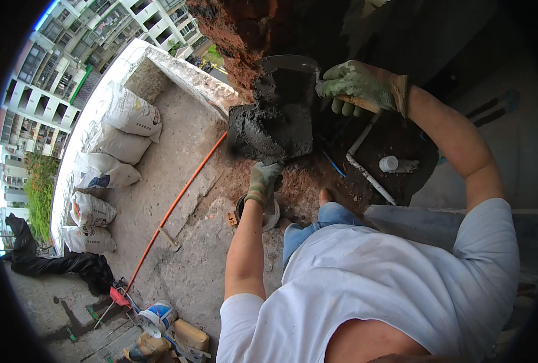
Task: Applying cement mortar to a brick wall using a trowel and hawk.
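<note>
- Dark grey mortar (263, 130) is heaped on a flat, dark mortar board (302, 136), held out in front of the body, close to the rough reddish-brown masonry (223, 36).
- The board is supported at its near edge by the gloved left hand (263, 181); the fingers are closed on it, though how they are set underneath cannot be told.
- A trowel (290, 60) is held by its wooden handle in the gloved right hand (358, 88), with the fingers curled tightly around the handle.
- The trowel's blade is held at the far side of the board, beside the mortar; whether the two are touching cannot be told.
- Below the left forearm, a round container (271, 219) is partly hidden.
- On the right, a bent white pipe (366, 172) is seen near a white cylindrical piece (389, 164).
- On the left, the concrete floor is crossed by a long orange pole (190, 184).
- White sacks (130, 115) are lined up along the pale parapet (184, 78).
- Farther back on the left, black cloth (69, 264) is draped, with a white-and-blue bucket (158, 316) tipped nearby.
- Beyond the parapet, apartment buildings (45, 91) are seen.
</note>
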`<act>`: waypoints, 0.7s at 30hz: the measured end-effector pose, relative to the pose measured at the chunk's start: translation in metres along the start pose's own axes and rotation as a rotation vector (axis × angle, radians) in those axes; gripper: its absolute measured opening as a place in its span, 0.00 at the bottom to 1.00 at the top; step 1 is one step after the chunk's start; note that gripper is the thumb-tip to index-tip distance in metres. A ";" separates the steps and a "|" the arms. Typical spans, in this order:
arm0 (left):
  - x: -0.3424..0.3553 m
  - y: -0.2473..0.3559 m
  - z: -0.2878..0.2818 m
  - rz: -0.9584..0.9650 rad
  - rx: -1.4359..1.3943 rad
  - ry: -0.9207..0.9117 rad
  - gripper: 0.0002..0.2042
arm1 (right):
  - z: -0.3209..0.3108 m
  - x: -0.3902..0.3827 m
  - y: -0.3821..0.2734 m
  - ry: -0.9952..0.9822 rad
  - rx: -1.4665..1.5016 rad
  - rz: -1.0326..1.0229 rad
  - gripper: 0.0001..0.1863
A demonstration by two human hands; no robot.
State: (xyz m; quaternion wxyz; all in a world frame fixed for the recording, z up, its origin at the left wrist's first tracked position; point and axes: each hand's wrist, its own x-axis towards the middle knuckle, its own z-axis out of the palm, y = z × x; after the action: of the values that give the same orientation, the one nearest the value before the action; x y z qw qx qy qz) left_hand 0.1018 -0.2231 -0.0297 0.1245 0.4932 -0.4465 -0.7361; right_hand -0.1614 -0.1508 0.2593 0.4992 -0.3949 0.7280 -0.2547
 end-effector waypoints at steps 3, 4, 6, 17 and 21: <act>-0.005 -0.001 0.005 0.017 -0.006 0.048 0.08 | -0.004 0.008 0.004 -0.030 -0.043 -0.094 0.14; -0.005 -0.002 0.007 0.039 -0.027 0.067 0.09 | -0.006 0.013 0.009 -0.045 -0.043 -0.098 0.14; -0.012 0.007 0.013 0.009 -0.021 0.070 0.09 | -0.008 0.031 0.030 0.012 -0.160 -0.398 0.16; -0.030 0.025 0.041 -0.015 -0.017 0.197 0.10 | -0.026 0.113 0.144 0.223 -0.889 -0.649 0.19; -0.035 0.023 0.045 -0.022 -0.017 0.238 0.11 | -0.054 0.117 0.110 0.039 -0.694 -0.412 0.22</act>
State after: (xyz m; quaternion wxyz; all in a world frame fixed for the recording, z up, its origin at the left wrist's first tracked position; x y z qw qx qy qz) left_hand 0.0751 -0.1901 0.0149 0.1726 0.5809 -0.4166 -0.6776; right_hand -0.2692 -0.1874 0.1341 0.2609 -0.6728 0.6856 -0.0962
